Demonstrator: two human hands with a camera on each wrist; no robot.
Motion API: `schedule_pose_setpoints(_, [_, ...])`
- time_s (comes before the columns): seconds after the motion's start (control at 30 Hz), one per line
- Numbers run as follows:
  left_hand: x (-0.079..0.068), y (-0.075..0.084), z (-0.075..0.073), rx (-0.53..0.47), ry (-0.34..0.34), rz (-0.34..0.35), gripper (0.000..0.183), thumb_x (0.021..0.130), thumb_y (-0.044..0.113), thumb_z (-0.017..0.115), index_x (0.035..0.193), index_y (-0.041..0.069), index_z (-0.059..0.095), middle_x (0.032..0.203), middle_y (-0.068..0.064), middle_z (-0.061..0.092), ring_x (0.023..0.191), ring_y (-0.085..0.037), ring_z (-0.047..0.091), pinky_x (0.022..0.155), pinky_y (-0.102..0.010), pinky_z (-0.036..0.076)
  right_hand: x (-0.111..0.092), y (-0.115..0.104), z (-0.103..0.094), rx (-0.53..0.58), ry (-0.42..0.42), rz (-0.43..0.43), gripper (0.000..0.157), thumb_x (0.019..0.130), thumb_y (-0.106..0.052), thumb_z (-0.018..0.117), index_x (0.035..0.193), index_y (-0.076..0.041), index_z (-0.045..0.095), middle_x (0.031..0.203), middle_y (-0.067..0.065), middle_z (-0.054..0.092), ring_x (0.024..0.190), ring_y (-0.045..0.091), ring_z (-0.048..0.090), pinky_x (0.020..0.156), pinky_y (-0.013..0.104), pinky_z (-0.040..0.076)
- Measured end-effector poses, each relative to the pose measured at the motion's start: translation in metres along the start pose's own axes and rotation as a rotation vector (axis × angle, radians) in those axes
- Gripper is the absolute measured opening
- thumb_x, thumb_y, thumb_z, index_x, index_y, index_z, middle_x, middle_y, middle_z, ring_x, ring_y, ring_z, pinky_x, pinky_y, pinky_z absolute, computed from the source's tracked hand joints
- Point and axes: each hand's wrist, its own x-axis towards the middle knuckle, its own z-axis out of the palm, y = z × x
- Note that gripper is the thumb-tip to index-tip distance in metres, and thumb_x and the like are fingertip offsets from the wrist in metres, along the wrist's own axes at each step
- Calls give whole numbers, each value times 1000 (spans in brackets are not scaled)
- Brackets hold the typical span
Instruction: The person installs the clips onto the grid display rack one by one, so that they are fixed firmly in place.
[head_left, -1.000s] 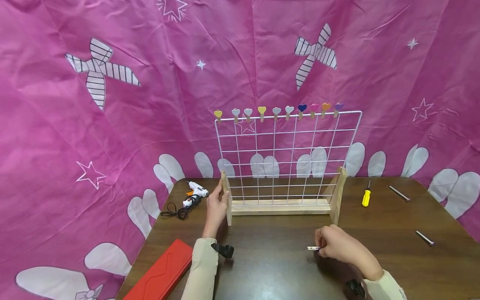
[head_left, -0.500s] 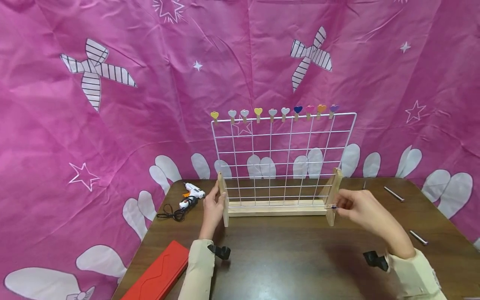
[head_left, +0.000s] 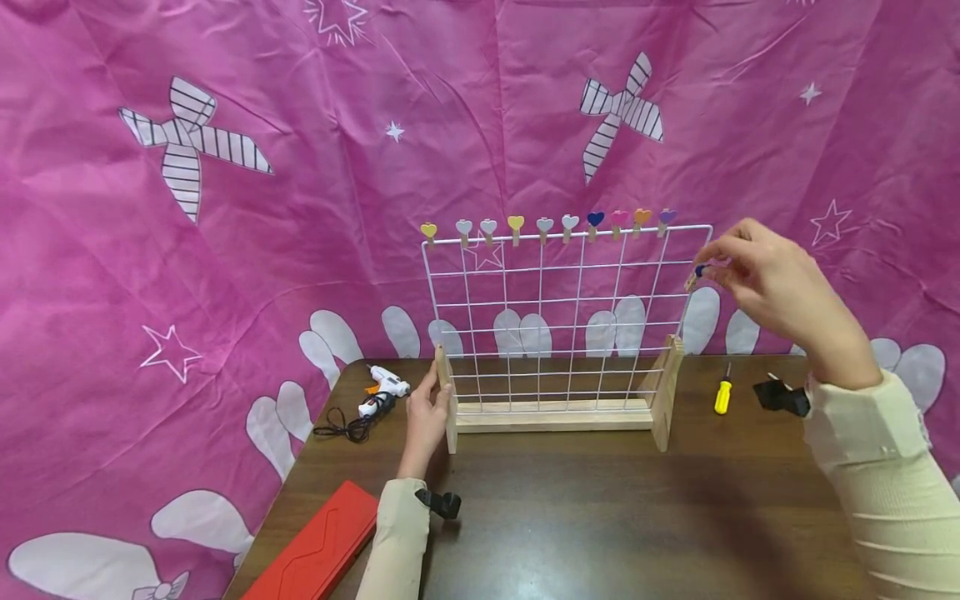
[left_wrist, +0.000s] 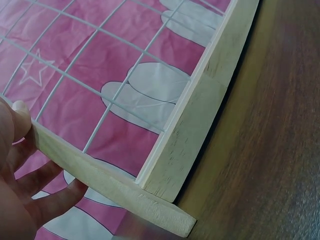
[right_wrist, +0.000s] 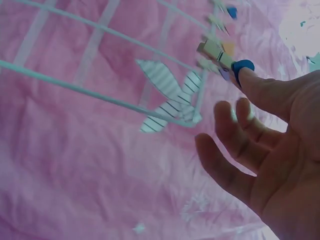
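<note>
A white wire grid (head_left: 501, 268) stands upright in a wooden stand (head_left: 555, 424). Along the grid's top wire sits a row of heart clothespins (head_left: 516, 223) in yellow, white, dark blue, pink, orange and purple. My left hand (head_left: 427, 419) grips the stand's left side piece (left_wrist: 100, 172), thumb on one face and fingers on the other. Raised beside the grid's upper right corner, my right hand (head_left: 783, 287) pinches a small wooden clothespin (right_wrist: 218, 52) with a dark blue heart. In the right wrist view its free end points towards the grid, and its other fingers are loosely bent.
A white glue gun (head_left: 389, 381) with a black cord lies at the table's left. Nearer is a red box (head_left: 318, 542). A yellow screwdriver (head_left: 722, 397) lies right of the stand. Behind the table (head_left: 555, 517) hangs a pink curtain (head_left: 450, 100).
My right hand has risen from low over the table, past the stand's right side, to near the grid's upper right corner, carrying the clothespin. My left hand keeps its grip on the stand.
</note>
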Motion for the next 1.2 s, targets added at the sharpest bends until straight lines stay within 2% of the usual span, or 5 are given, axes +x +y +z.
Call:
schedule_pose_setpoints(0.17, [-2, 0, -1, -11, -6, -16, 51, 89, 7, 59, 137, 13, 45, 124, -15, 56, 100, -26, 60, 82, -40, 51, 30, 5, -16, -43, 27, 11, 14, 78, 4, 65, 89, -3, 69, 83, 9, 50, 71, 18, 46, 61, 31, 33])
schedule_pose_setpoints(0.37, [-5, 1, -1, -1, -10, -6, 51, 89, 9, 60, 137, 13, 45, 126, -15, 55, 104, -26, 58, 84, -41, 50, 50, 9, -24, -74, 9, 39, 14, 79, 4, 61, 89, -1, 69, 85, 10, 50, 72, 24, 47, 59, 39, 35])
schedule_pose_setpoints(0.63, [-6, 0, -2, 18, 2, 15, 50, 89, 8, 60, 137, 12, 46, 125, -15, 55, 104, -26, 58, 83, -41, 50, 64, 10, -22, -119, -91, 17, 15, 82, 0, 60, 91, -5, 70, 86, 6, 48, 72, 25, 49, 59, 44, 37])
schedule_pose_setpoints(1.0, [-7, 0, -3, 31, 4, 0, 50, 89, 9, 60, 137, 14, 46, 124, -14, 56, 101, -26, 59, 81, -41, 51, 74, 15, -11, -99, -169, -29, 17, 78, 6, 57, 89, -1, 68, 82, 8, 46, 67, 27, 48, 60, 39, 36])
schedule_pose_setpoints(1.2, [-7, 0, -2, 19, 2, 8, 51, 89, 7, 60, 137, 12, 46, 124, -16, 56, 102, -28, 58, 81, -42, 51, 73, 13, -12, -84, -196, 10, 18, 82, 3, 57, 97, 1, 67, 85, 13, 51, 73, 31, 50, 64, 43, 39])
